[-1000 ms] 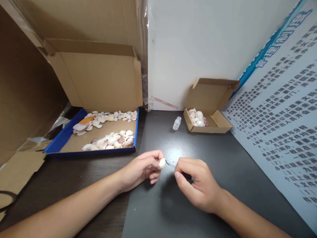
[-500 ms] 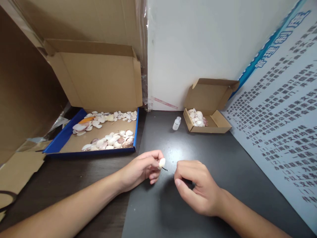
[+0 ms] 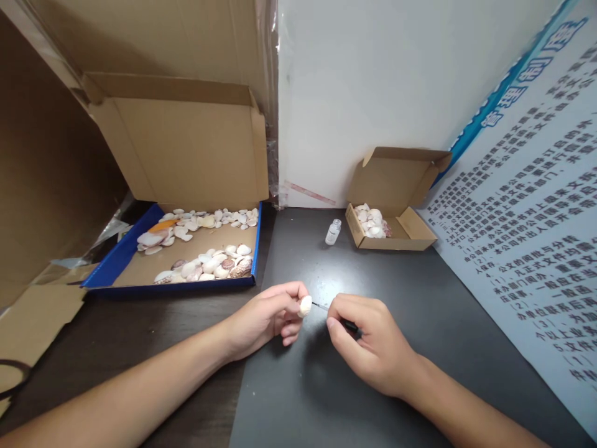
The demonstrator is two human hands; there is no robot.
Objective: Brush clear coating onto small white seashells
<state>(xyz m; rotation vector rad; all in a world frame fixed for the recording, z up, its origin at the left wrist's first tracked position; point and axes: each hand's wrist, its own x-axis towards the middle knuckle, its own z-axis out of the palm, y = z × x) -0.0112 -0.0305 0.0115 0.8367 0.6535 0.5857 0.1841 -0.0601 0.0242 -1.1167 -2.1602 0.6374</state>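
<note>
Between the thumb and fingers of my left hand [image 3: 265, 320] is a small white ribbed seashell [image 3: 305, 307], held above the dark table. My right hand [image 3: 370, 342] is closed around a thin brush [image 3: 349, 325] with a black handle. The brush's fine dark tip points left and meets the shell's right edge; whether it touches the surface I cannot tell. Farther back stands a small glass bottle [image 3: 333, 233] with a pale label and no cap on its neck.
On the left, an open blue-edged cardboard box [image 3: 170, 286] holds several shells in two groups. A smaller open cardboard box [image 3: 396, 244] at the back right contains white and reddish shells. A printed poster [image 3: 527, 205] leans along the right side; a white panel [image 3: 364, 74] stands behind.
My right hand has turned slightly, and the brush tip has swung up from below the shell to its right edge. The shell has tilted a little in my left hand.
</note>
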